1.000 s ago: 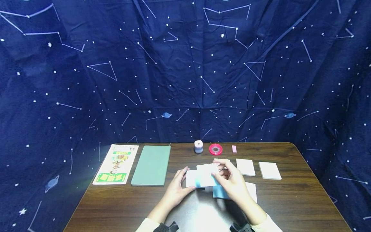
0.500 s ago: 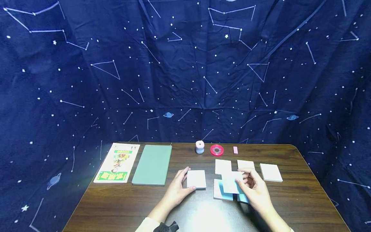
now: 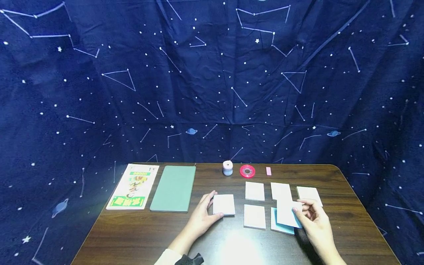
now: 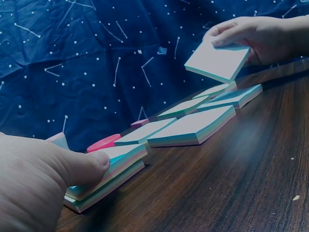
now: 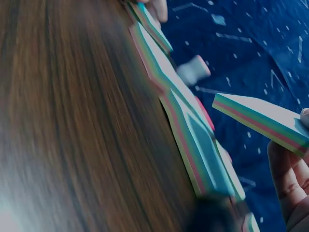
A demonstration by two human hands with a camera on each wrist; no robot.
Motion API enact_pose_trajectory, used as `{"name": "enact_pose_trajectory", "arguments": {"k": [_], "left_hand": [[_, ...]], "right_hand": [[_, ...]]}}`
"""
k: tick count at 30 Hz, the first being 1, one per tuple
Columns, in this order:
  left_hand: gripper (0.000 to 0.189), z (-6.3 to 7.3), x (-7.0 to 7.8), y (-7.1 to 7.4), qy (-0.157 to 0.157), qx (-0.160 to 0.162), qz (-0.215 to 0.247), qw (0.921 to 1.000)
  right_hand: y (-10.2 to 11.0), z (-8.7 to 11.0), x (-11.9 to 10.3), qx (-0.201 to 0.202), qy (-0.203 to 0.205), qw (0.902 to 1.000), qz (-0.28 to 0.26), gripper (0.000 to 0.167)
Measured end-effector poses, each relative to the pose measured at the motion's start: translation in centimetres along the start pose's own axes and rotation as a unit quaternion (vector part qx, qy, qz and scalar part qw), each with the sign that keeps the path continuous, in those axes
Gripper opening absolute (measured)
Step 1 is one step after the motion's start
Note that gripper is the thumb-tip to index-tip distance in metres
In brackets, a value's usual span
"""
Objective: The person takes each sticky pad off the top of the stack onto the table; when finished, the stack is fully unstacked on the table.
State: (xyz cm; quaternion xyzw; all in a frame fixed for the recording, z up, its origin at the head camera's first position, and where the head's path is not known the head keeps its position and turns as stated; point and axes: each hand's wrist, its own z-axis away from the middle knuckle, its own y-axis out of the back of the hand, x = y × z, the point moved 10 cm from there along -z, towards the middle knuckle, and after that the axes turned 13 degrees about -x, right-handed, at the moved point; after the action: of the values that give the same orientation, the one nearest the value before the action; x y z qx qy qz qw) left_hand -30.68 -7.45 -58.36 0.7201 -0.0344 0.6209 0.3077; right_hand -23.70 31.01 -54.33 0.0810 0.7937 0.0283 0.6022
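Note:
My right hand pinches a square sticky note pad at its right side, thumb on top. White above, with blue, pink and yellow layers along its edge in the right wrist view, this pad is raised over another pad and shades it. My left hand holds a stack of two sticky note pads on the table, thumb at the near side and fingers at the far left corner. The left wrist view shows the thumb against the upper pad; the other left fingers are hidden there.
More pads lie between and behind the hands: one front, and three behind, left, middle and right. Farther back are a thread spool, red ring and pink piece. A green notebook and booklet lie left.
My right hand has carried its sticky note pad rightward, from beside the left stack, across the front pad, to over the front right one. My left hand stays at its stack.

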Motion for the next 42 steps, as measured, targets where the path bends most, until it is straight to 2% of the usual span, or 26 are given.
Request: {"name": "enact_pose_trajectory", "arguments": {"k": [3,8,12,18,22,24,28,33,37,40,42], "left_hand": [[0.090,0.0,-0.2,0.0,0.010,-0.001,-0.007,0.9999],[0.090,0.0,0.0,-0.2,0.008,-0.005,0.000,1.0000],[0.089,0.2,0.1,-0.1,0.004,-0.003,0.004,1.0000],[0.089,0.2,0.3,-0.2,0.004,-0.007,0.000,1.0000],[0.089,0.1,0.3,-0.1,0.006,-0.002,-0.007,1.0000],[0.088,0.0,0.2,0.0,0.011,-0.001,-0.010,0.9999],[0.088,0.0,0.0,0.0,0.017,-0.003,-0.006,0.9998],[0.088,-0.1,-0.2,-0.1,0.019,-0.005,-0.006,0.9998],[0.088,-0.1,-0.2,-0.2,0.014,-0.006,-0.014,0.9998],[0.087,-0.2,-0.3,-0.1,0.011,-0.005,-0.010,0.9999],[0.087,-0.2,-0.5,-0.1,0.019,-0.005,-0.003,0.9998]], "right_hand": [[1.8,0.4,0.6,0.030,-0.003,0.9995,-0.011,0.036],[4.4,1.2,1.9,0.079,-0.030,0.9954,-0.045,0.033],[5.3,1.3,2.9,0.081,-0.042,0.9944,-0.054,0.030],[5.9,1.2,3.8,0.055,-0.052,0.9971,-0.009,0.025],[6.6,0.8,4.3,0.055,-0.066,0.9942,0.064,0.021],[6.8,0.6,4.3,0.055,-0.075,0.9883,0.121,0.019],[7.1,0.5,4.3,0.038,-0.097,0.9683,0.227,0.021],[7.0,0.4,3.8,-0.018,-0.101,0.9411,0.322,0.024],[7.0,0.2,3.8,-0.058,-0.109,0.9200,0.372,0.022],[7.1,0.1,3.9,-0.066,-0.113,0.9144,0.383,0.020],[7.1,0.1,3.7,-0.062,-0.105,0.9133,0.389,0.019]]}}
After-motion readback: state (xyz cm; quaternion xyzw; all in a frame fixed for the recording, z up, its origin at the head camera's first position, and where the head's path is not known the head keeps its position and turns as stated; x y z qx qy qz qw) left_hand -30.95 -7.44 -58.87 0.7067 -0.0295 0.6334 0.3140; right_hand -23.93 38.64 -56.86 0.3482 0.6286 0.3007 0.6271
